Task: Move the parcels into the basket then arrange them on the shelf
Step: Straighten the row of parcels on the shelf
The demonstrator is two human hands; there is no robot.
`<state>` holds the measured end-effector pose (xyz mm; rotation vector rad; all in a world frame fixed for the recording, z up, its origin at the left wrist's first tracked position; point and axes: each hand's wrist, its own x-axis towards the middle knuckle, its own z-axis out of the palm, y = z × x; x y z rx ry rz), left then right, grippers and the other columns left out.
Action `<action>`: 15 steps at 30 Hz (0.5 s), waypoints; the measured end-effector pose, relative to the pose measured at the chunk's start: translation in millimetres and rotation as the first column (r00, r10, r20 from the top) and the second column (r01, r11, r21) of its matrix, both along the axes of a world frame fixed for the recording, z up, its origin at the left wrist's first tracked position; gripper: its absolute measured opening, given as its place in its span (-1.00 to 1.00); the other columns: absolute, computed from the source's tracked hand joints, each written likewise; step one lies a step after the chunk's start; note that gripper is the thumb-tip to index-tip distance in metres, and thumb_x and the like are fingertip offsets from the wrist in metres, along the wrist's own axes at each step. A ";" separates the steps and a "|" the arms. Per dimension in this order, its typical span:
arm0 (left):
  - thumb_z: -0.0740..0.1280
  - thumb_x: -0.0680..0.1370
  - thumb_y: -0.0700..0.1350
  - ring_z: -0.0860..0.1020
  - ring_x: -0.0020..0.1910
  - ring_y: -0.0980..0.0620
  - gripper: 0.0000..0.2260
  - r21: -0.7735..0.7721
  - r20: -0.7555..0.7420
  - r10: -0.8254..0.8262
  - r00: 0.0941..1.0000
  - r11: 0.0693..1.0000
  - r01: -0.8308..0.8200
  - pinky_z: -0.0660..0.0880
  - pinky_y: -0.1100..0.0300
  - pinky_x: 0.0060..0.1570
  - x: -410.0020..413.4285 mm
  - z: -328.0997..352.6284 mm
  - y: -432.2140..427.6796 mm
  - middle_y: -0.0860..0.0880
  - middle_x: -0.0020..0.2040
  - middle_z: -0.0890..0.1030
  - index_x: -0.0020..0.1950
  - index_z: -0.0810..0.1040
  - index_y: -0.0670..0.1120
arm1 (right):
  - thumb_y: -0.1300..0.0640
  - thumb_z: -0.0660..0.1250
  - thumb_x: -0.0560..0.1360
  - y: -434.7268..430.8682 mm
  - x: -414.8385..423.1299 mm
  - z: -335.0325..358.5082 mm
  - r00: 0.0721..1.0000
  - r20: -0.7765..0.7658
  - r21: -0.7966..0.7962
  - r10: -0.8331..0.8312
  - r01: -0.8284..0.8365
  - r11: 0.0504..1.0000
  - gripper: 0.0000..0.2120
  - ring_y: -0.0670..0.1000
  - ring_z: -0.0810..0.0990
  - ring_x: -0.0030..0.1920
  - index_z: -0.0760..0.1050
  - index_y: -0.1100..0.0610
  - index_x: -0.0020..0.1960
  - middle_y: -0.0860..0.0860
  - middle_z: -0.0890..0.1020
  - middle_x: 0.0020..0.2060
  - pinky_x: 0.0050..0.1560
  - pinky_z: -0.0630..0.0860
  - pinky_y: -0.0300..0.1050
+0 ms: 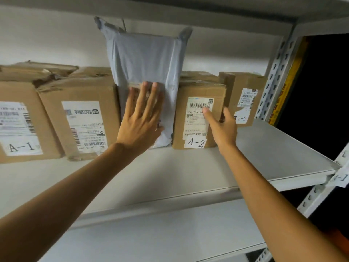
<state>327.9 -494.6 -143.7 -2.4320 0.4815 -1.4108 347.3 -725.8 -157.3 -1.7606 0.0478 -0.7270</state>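
The grey mailer bag (143, 59) is standing upright on the shelf (264, 148). I'm watching the left hand (140, 120) pressing flat against it, arm outstretched, fingers straight and slightly apart. The right hand (222, 127) is gripping the neighbouring A-2 box (196, 91), thumb on its label, fingers curling round its side.

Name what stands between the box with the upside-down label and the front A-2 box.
A grey mailer bag, upright, left hand flat on it; head view.
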 end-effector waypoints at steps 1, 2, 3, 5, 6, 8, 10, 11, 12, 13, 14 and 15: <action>0.40 0.46 0.06 -0.05 0.53 -0.28 -0.16 0.000 -0.019 0.010 1.000 1.000 -0.010 -0.05 -0.27 0.46 0.1 -0.2 1.0 -0.25 0.56 0.01 0.56 0.02 -0.22 | -0.27 0.42 0.39 2.6 -0.4 -0.8 1.000 0.003 0.002 -0.001 0.001 1.000 -0.67 -0.13 0.63 0.00 0.55 -0.09 0.01 -0.20 0.67 -0.09 0.15 0.54 0.08; 0.39 0.46 0.07 -0.06 0.53 -0.29 -0.16 0.001 -0.031 0.019 0.999 1.000 -0.019 -0.04 -0.27 0.46 0.6 -0.1 1.5 -0.25 0.56 -0.01 0.56 0.01 -0.22 | -0.27 0.43 0.39 3.6 -1.0 -0.9 1.000 0.004 0.007 0.000 0.000 1.000 -0.66 -0.14 0.63 0.00 0.55 -0.08 0.02 -0.20 0.67 -0.09 0.15 0.54 0.07; 0.39 0.46 0.07 -0.06 0.53 -0.29 -0.16 0.004 -0.039 0.026 0.999 1.000 -0.026 -0.03 -0.28 0.46 0.9 0.1 1.6 -0.25 0.56 -0.01 0.56 0.01 -0.22 | -0.25 0.44 0.39 3.3 -1.5 -1.4 1.000 0.000 0.011 0.008 -0.008 1.000 -0.65 -0.14 0.63 -0.01 0.55 -0.06 0.04 -0.20 0.68 -0.08 0.15 0.54 0.06; 0.39 0.47 0.07 -0.06 0.53 -0.29 -0.18 0.007 -0.051 0.035 0.998 0.999 -0.035 -0.02 -0.28 0.45 0.0 -0.8 0.4 -0.25 0.56 0.00 0.55 0.05 -0.21 | -0.22 0.47 0.37 0.2 -1.7 -3.4 0.999 -0.020 0.011 0.042 -0.042 0.999 -0.62 -0.15 0.63 -0.01 0.54 -0.03 0.08 -0.18 0.68 -0.06 0.14 0.56 0.04; 0.40 0.47 0.05 -0.05 0.53 -0.29 -0.20 0.003 -0.053 0.035 0.998 0.999 -0.035 -0.02 -0.29 0.45 -0.6 -2.3 -0.6 -0.25 0.56 0.01 0.55 0.08 -0.21 | -0.22 0.49 0.35 -2.0 -1.6 -3.8 0.998 -0.025 0.011 0.060 -0.060 0.998 -0.58 -0.14 0.64 -0.01 0.53 -0.02 0.08 -0.17 0.68 -0.05 0.13 0.57 0.05; 0.40 0.47 0.02 -0.02 0.52 -0.30 -0.25 -0.001 -0.051 0.021 0.998 1.000 -0.021 -0.02 -0.30 0.44 -2.7 -6.2 -6.2 -0.27 0.55 0.05 0.54 0.15 -0.19 | -0.22 0.51 0.30 -7.9 -0.1 -3.9 0.995 -0.039 0.017 0.092 -0.091 0.996 -0.53 -0.12 0.65 0.00 0.51 -0.01 0.09 -0.15 0.68 -0.04 0.11 0.59 0.05; 0.32 0.51 0.01 0.04 0.51 -0.29 -0.36 0.010 -0.060 0.001 0.998 1.000 0.000 0.01 -0.30 0.44 -5.3 -8.0 -16.7 -0.27 0.53 0.12 0.52 0.20 -0.18 | -0.10 0.53 0.34 -13.3 1.2 -3.2 0.988 -0.047 0.024 0.145 -0.144 0.989 -0.60 -0.09 0.65 0.02 0.51 0.01 0.08 -0.11 0.68 0.00 0.09 0.60 -0.01; 0.25 0.53 0.01 0.09 0.49 -0.29 -0.41 0.002 -0.064 -0.028 0.998 1.000 0.028 0.04 -0.28 0.43 -6.0 -7.4 -23.5 -0.27 0.51 0.18 0.50 0.22 -0.19 | -0.02 0.54 0.37 -16.3 1.5 -3.2 0.984 -0.041 0.021 0.176 -0.175 0.984 -0.65 -0.06 0.66 0.02 0.51 0.03 0.07 -0.08 0.68 0.00 0.07 0.61 -0.05; 0.22 0.54 0.01 0.15 0.47 -0.28 -0.44 -0.006 -0.064 -0.065 0.996 0.998 0.065 0.07 -0.26 0.43 -5.5 -5.9 -31.3 -0.28 0.48 0.24 0.48 0.24 -0.21 | 0.04 0.53 0.39 -19.7 2.0 -3.0 0.978 -0.038 0.014 0.205 -0.205 0.979 -0.69 -0.04 0.66 0.02 0.51 0.04 0.06 -0.04 0.68 0.01 0.04 0.61 -0.09; 0.23 0.53 0.00 0.20 0.44 -0.28 -0.46 -0.005 -0.063 -0.095 0.994 0.995 0.095 0.09 -0.24 0.42 -4.7 -4.4 -39.6 -0.29 0.44 0.29 0.45 0.24 -0.21 | 0.07 0.52 0.41 -23.7 2.1 -2.6 0.970 -0.043 0.008 0.240 -0.240 0.971 -0.71 -0.03 0.65 0.03 0.50 0.04 0.07 -0.02 0.67 0.02 0.03 0.60 -0.11; 0.29 0.51 -0.01 0.22 0.42 -0.28 -0.44 0.008 -0.067 -0.106 0.992 0.994 0.107 0.10 -0.22 0.42 -3.3 -2.8 -47.8 -0.30 0.42 0.31 0.44 0.24 -0.19 | 0.06 0.50 0.43 -27.8 2.4 -2.1 0.958 -0.059 0.006 0.280 -0.280 0.960 -0.69 -0.04 0.63 0.05 0.50 0.03 0.11 -0.02 0.66 0.04 0.05 0.59 -0.12; 0.35 0.48 -0.02 0.22 0.40 -0.27 -0.40 0.029 -0.079 -0.100 0.992 0.994 0.103 0.09 -0.20 0.41 -2.2 -1.3 -56.8 -0.30 0.42 0.31 0.45 0.24 -0.16 | 0.05 0.48 0.45 -33.0 2.8 -1.0 0.945 -0.079 0.004 0.318 -0.319 0.948 -0.68 -0.05 0.61 0.07 0.50 0.02 0.16 -0.04 0.65 0.06 0.07 0.56 -0.13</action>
